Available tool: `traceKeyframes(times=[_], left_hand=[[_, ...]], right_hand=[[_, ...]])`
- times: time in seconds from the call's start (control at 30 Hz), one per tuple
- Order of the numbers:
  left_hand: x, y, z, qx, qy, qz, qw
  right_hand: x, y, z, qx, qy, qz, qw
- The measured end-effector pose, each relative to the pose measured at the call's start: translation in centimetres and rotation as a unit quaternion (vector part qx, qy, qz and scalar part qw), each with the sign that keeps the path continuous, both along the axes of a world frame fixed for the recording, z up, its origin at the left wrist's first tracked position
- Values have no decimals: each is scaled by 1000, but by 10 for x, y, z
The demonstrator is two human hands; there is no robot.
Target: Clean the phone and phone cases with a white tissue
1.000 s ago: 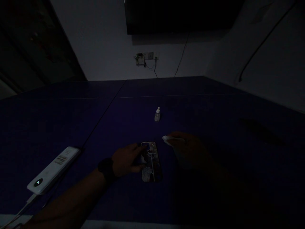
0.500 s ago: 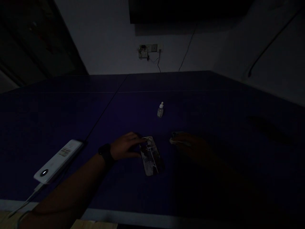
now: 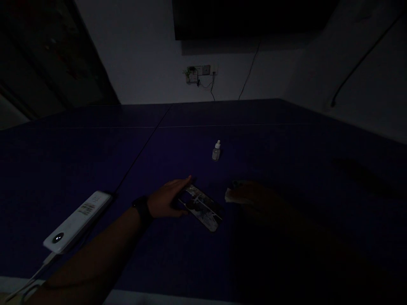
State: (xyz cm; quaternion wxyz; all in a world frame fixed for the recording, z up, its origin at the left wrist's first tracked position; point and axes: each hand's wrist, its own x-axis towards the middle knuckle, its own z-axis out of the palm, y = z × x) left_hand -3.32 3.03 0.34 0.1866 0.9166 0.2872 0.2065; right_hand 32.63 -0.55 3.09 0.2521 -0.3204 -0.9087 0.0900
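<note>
My left hand, with a dark watch on its wrist, holds a phone case by its upper left end, thumb on the near side and fingers on the far side. The case is phone-sized and flat, with a light and dark picture on it, and lies slanted on the dark blue surface. To the right, my right hand is in deep shadow. Its fingers are closed on a pale folded cloth. A dark flat thing with round lens-like spots shows just beyond the cloth, mostly hidden.
A small dropper bottle with a white top stands beyond both hands. On the left lies a white power bank with a lit display and a plugged-in cable. Wall sockets and a dark screen are at the back.
The phone case has turned, its near end swinging to the right. My left fingers have shifted from its face to its far edge. My right hand stays in nearly the same place.
</note>
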Motion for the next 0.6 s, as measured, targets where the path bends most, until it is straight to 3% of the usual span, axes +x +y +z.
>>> traceKeyframes(times=[0.2, 0.37, 0.6], left_hand=[[1, 4, -1, -39, -27, -8, 999], [1, 4, 2, -32, -22, 9, 999], [2, 5, 1, -45, -26, 12, 999]], right_hand=[[-27, -7, -21, -1, -21, 58, 998], [-38, -22, -22, -77, -90, 43, 992], [-50, -12, -27, -96, -106, 16, 990]])
